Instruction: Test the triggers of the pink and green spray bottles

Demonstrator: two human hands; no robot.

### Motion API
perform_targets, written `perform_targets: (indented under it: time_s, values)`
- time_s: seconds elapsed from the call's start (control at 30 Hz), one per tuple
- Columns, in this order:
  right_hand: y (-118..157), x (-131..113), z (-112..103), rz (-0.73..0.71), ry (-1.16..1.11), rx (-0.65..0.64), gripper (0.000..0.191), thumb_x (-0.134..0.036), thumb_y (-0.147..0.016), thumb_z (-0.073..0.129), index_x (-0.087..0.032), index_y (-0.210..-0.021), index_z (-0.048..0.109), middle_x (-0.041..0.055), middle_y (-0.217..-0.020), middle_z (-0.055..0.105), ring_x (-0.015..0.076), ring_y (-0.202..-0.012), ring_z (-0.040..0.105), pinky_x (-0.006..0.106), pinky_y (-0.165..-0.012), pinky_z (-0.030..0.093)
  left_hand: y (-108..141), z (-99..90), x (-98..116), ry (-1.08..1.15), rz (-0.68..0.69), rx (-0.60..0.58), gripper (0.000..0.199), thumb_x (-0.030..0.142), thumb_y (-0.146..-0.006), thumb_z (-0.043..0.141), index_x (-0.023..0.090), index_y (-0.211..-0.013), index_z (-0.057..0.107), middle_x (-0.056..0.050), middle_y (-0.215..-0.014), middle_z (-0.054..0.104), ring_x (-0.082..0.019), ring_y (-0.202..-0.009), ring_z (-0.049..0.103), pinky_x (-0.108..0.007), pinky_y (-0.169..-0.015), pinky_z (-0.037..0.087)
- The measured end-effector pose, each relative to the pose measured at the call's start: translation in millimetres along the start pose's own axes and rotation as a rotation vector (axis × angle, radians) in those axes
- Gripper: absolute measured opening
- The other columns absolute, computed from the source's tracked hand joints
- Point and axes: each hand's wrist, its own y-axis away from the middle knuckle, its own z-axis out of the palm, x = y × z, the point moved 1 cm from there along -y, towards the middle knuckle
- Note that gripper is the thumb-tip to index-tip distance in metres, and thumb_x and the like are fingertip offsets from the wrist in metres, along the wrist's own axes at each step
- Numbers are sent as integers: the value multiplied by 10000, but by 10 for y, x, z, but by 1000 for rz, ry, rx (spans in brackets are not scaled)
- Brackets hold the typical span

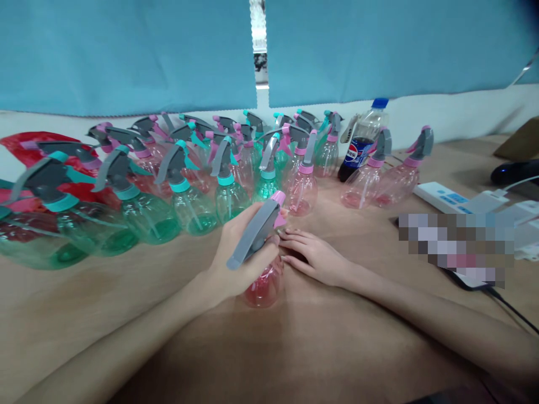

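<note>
Bottle (263, 287): showing a clear pink, rounded body and standing on the table (219, 359), nearer than the green bottles (200, 216) and pink bottles (302, 193)
Spray head (252, 238): sitting on top of the bottle, its gray back slanting down toward the near left
Nozzle (278, 197): showing pink and pointing away, a pink trigger (279, 221) hanging below it
Neck: hiding behind the left hand (231, 258), which is gripping there
Right side: facing the right hand (314, 255), whose contact is staying unclear

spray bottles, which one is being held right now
The pink spray bottle nearest the camera: the left hand grips it near the top, while no hand grips any other.
</note>
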Motion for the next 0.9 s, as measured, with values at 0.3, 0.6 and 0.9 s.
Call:
perform_targets:
  time_s: [0.3,0.6,0.9]
  values:
    - [-4,9,-1,-2,1,-16,347,-330,-966,483,-167,-1251,597,115,-1324,611,261,-1290,506,476,-1103,388,0,-1,-3,3,22,8,148,123,-719,524,235,-762,438,27,-693,455,-142,-597,457,-300,-556,386]
    - [-4,5,0,-9,14,-4,338,-319,-966,485,-164,-1245,597,112,-1318,614,256,-1290,506,474,-1099,394,6,1,0,-30,27,23,125,125,-719,525,222,-778,474,34,-686,471,-139,-589,469,-293,-558,403]
    - [9,26,-61,-22,-70,7,276,-297,-958,504,-183,-1184,612,110,-1232,656,247,-1217,559,458,-1038,455,15,32,-26,-62,20,52,169,124,-721,534,239,-843,511,35,-694,477,-154,-601,459,-304,-596,402]
